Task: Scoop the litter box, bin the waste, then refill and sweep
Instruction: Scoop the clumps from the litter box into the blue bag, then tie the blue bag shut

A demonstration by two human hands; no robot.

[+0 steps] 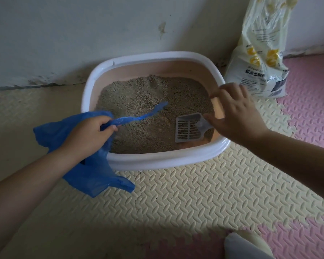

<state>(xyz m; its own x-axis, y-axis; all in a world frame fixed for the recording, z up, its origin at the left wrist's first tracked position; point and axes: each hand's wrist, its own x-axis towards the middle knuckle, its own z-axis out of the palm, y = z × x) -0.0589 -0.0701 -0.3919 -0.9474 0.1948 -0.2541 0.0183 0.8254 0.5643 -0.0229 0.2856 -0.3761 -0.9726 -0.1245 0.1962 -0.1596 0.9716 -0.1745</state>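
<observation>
Grip first: left hand (86, 134) is curled tight round a twisted strand of the blue bag (82, 169). One handle loop trails out over the litter (148, 94). The rest of the bag hangs over the near-left rim of the litter box (157, 160) and down onto the foam mat (195, 193). Right hand (236, 113) is spread wide above the scoop (187, 128), holding nothing; the thumb is just beside the scoop's handle, contact can't be told. Scoop lies on the litter in the near-right corner, handle toward the right hand.

Handling, as I judge it: scoop is light, stiff plastic; take it by the handle, not the slotted pan. Bag is thin, soft, floppy, prob. slippery; its mouth needs holding open or it'll collapse. Litter is loose grain and spills easily, esp. off a tilted scoop. Box looks heavy w/ fill, unlikely to shift.

Around: litter sack (260, 58) stands against the wall (64, 34) just right of the box, clear of the reach. The trailing bag loop lies in the scooping area, near the scoop but apart; that's the one obstruction. Pale object at bottom edge, can't tell what.
</observation>
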